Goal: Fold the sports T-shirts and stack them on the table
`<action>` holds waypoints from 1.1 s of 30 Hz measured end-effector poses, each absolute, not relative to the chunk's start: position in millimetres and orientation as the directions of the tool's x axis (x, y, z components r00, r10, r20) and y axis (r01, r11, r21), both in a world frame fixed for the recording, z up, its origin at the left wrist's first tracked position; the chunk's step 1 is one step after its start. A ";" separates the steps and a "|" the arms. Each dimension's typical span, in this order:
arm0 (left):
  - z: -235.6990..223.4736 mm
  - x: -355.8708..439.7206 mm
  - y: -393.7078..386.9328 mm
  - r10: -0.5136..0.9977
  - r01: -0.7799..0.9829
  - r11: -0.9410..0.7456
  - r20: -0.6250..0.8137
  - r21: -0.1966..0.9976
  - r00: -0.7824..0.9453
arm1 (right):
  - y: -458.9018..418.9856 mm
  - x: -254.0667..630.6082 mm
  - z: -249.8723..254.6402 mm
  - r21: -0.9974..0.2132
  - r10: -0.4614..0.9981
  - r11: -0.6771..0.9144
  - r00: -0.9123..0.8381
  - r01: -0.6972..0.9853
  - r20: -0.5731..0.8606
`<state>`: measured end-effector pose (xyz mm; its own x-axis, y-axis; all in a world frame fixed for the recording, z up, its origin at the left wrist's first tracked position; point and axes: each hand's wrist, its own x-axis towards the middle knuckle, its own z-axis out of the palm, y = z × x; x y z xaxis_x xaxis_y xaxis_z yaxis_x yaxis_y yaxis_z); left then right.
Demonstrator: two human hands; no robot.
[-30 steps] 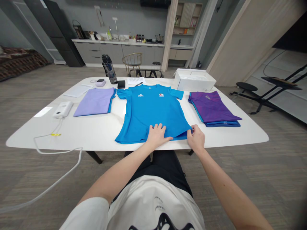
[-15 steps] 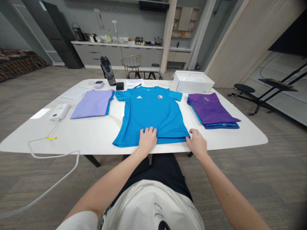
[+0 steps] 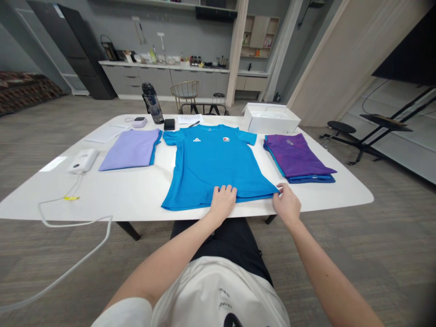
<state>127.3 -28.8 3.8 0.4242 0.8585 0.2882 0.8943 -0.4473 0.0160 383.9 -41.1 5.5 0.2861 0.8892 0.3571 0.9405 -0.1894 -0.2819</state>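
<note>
- Blue shirt: centre frame, laid flat.
- Right hand: pinching shirt's bottom right corner, seemingly to tension it.
- Left hand: on bottom edge, likely steadying; can't tell if gripping.

Shirt mid-table, at the near edge! Pile to its left, stack to its right, box behind the stack, bottle behind the pile, counter beyond them all!

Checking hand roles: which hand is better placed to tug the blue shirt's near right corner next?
Right hand, likely: it pinches the blue shirt at that corner. Left hand lies near mid hem.
</note>
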 end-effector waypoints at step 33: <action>-0.6 -72.3 -75.9 0.913 0.978 -0.064 0.407 0.197 -0.023 | -8.3 136.6 5.0 -0.216 0.726 0.651 -0.514 0.728 0.458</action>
